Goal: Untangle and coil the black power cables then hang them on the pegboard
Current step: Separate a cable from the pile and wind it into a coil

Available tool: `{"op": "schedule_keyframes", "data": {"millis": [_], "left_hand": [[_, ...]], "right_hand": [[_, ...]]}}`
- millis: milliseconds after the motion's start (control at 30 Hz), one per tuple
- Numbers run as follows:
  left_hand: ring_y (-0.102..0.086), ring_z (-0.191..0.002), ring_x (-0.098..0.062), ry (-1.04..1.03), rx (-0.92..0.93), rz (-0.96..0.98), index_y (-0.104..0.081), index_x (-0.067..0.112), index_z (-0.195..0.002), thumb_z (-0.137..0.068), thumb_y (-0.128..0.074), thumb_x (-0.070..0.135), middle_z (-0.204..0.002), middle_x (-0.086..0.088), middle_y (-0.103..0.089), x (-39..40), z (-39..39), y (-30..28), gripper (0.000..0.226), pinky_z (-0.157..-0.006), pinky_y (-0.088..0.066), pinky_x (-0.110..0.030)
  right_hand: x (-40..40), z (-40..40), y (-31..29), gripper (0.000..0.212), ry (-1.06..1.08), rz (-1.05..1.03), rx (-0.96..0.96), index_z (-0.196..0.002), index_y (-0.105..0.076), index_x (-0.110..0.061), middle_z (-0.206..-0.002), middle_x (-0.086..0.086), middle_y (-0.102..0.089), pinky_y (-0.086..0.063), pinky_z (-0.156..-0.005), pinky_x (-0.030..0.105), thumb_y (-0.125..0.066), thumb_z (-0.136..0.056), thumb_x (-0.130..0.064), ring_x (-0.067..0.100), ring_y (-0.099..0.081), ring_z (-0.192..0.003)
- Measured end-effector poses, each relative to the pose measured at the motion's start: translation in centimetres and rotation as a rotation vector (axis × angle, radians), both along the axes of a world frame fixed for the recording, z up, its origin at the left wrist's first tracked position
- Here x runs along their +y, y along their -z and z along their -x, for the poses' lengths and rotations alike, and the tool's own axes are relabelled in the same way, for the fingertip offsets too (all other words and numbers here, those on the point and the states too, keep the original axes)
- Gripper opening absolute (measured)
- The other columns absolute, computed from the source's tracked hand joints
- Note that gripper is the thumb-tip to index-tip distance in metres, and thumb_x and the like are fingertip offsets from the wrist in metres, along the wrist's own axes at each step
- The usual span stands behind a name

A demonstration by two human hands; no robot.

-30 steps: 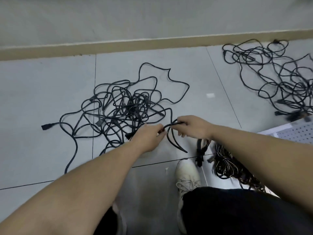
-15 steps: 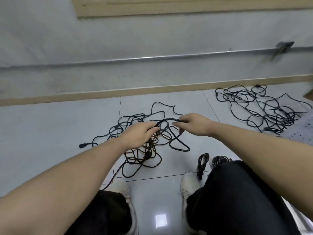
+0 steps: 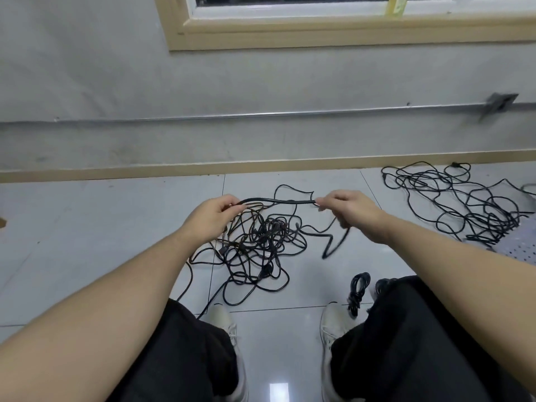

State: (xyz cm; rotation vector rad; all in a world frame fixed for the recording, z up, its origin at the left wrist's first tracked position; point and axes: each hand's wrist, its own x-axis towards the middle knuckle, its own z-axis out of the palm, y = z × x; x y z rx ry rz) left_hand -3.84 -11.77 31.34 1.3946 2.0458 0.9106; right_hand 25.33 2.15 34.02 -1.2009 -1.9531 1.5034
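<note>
A tangle of black power cables (image 3: 258,242) lies on the grey tiled floor in front of my feet. My left hand (image 3: 213,217) and my right hand (image 3: 346,208) each pinch the same black cable (image 3: 278,201), which runs nearly straight between them above the tangle. From my right hand a loose end hangs down to the floor. A second tangle of black cables (image 3: 464,204) lies at the right, partly on the white pegboard (image 3: 519,242). A small coiled cable (image 3: 358,291) lies beside my right shoe.
A grey wall with a metal conduit (image 3: 261,114) and a beige skirting stands just beyond the cables. A window frame (image 3: 319,39) is above. My knees and white shoes (image 3: 333,323) fill the near floor.
My hands have moved apart and risen, drawing the cable taut between them. The view has tilted up, showing more wall and the window.
</note>
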Motion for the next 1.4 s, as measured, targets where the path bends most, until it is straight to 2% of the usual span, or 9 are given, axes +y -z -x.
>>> {"op": "schedule_keyframes", "data": {"millis": [167, 367, 600, 733, 833, 933, 1133, 1267, 1400], "left_hand": [[-0.041, -0.046, -0.001, -0.038, -0.076, 0.002, -0.074, 0.013, -0.095, -0.092, -0.075, 0.021, -0.076, -0.014, -0.065, 0.2, 0.3, -0.1, 0.008, -0.046, -0.034, -0.017], [-0.041, -0.058, -0.014, 0.208, -0.222, 0.324, -0.071, 0.02, -0.109, -0.097, -0.07, 0.034, -0.063, 0.005, -0.045, -0.4, -0.9, 0.0, 0.018, -0.049, -0.04, -0.024], [-0.033, -0.052, -0.014, 0.072, -0.151, 0.332, -0.072, 0.016, -0.1, -0.104, -0.058, 0.034, -0.056, 0.004, -0.045, -0.4, 0.3, -0.1, 0.023, -0.045, -0.028, -0.022], [-0.047, -0.06, -0.014, -0.009, -0.285, 0.464, -0.072, 0.012, -0.1, -0.103, -0.058, 0.03, -0.076, -0.001, -0.054, -2.8, 2.4, 0.4, 0.022, -0.05, -0.044, -0.025], [-0.052, -0.062, -0.013, 0.092, -0.296, 0.56, -0.07, 0.017, -0.105, -0.099, -0.061, 0.035, -0.083, -0.002, -0.06, -4.0, 2.5, 0.3, 0.02, -0.057, -0.05, -0.028], [-0.059, -0.071, -0.015, 0.137, -0.262, 0.516, -0.066, 0.033, -0.117, -0.092, -0.071, 0.048, -0.098, -0.004, -0.068, -4.0, 1.9, 0.0, 0.03, -0.067, -0.056, -0.031], [-0.053, -0.13, -0.014, 0.28, -0.12, 0.482, -0.035, 0.047, -0.151, -0.09, -0.076, 0.043, -0.142, 0.014, -0.041, -2.7, -0.2, -1.4, 0.074, -0.094, -0.047, -0.029], [-0.062, -0.118, -0.012, 0.387, -0.124, 0.346, -0.068, 0.026, -0.106, -0.106, -0.051, 0.028, -0.113, 0.009, -0.073, -1.7, -1.5, -1.7, 0.017, -0.115, -0.039, -0.039], [-0.056, -0.063, -0.026, 0.229, -0.379, 0.175, -0.051, 0.013, -0.08, -0.105, -0.039, 0.015, -0.061, 0.0, -0.056, -1.0, -2.4, -2.2, 0.028, -0.084, -0.053, -0.053]], "right_hand": [[-0.2, 1.1, 1.4, 0.03, -0.119, -0.358, -0.413, -0.088, -0.073, -0.018, -0.065, -0.007, -0.055, -0.037, -0.055, 0.024, -0.069, -0.093, -0.047, 0.008, -0.048, -0.058], [0.3, 1.4, 1.6, 0.026, -0.04, -0.308, -0.338, -0.087, -0.072, -0.017, -0.061, -0.009, -0.05, -0.034, -0.051, 0.019, -0.07, -0.094, -0.042, 0.007, -0.045, -0.055], [0.5, 1.3, 1.5, 0.056, -0.149, -0.22, -0.548, -0.07, -0.051, -0.013, -0.066, 0.001, -0.047, -0.04, -0.061, 0.031, -0.063, -0.09, -0.063, 0.021, -0.049, -0.063], [-0.2, 1.3, 1.6, 0.039, -0.228, -0.053, -0.304, -0.081, -0.066, -0.014, -0.081, 0.005, -0.051, -0.04, -0.07, 0.03, -0.062, -0.096, -0.05, 0.019, -0.045, -0.075], [-1.0, 2.9, 0.9, 0.031, -0.203, -0.132, -0.186, -0.08, -0.067, -0.017, -0.067, -0.006, -0.047, -0.032, -0.058, 0.025, -0.064, -0.098, -0.043, 0.011, -0.038, -0.062], [-2.1, 5.5, 0.3, 0.027, -0.207, -0.186, -0.06, -0.075, -0.07, -0.024, -0.07, -0.009, -0.057, -0.037, -0.067, 0.028, -0.07, -0.094, -0.043, 0.009, -0.046, -0.067], [-4.9, 8.3, -0.2, 0.018, -0.339, -0.194, 0.067, -0.078, -0.077, -0.026, -0.077, 0.013, -0.065, -0.041, -0.071, 0.03, -0.076, -0.088, -0.041, 0.013, -0.052, -0.073], [-5.3, 9.1, -0.1, 0.02, -0.313, -0.205, 0.064, -0.076, -0.074, -0.023, -0.066, -0.005, -0.059, -0.038, -0.062, 0.026, -0.076, -0.09, -0.038, 0.009, -0.047, -0.063], [-4.7, 8.7, -0.3, 0.044, -0.23, 0.01, 0.046, -0.063, -0.049, -0.02, -0.051, -0.006, -0.042, -0.032, -0.05, 0.026, -0.073, -0.091, -0.044, 0.013, -0.037, -0.048]]}}
